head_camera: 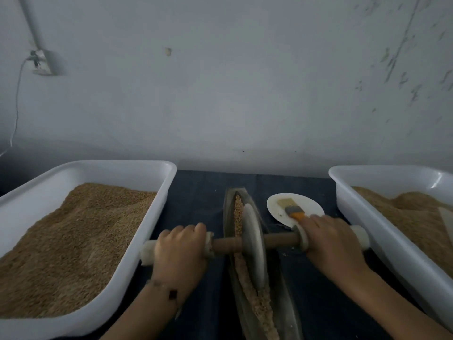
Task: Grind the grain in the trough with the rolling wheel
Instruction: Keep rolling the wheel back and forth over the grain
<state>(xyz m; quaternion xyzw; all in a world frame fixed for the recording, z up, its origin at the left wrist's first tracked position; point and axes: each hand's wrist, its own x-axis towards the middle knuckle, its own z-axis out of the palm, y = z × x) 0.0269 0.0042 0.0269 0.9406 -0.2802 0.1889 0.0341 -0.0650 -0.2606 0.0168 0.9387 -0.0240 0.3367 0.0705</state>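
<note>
The left hand and right hand are palm-down, fingers curled in a grip, forearms reaching forward; a bracelet circles the left wrist.

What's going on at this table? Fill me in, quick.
A person is grinding grain in a long narrow trough with a rolling wheel. The left hand and right hand each grip one end of the wooden handle through the wheel. The wheel sits about midway along the trough, with grain ahead of and behind it. A white tub of grain stands on each side, and a brush lies on a small plate nearby.
</note>
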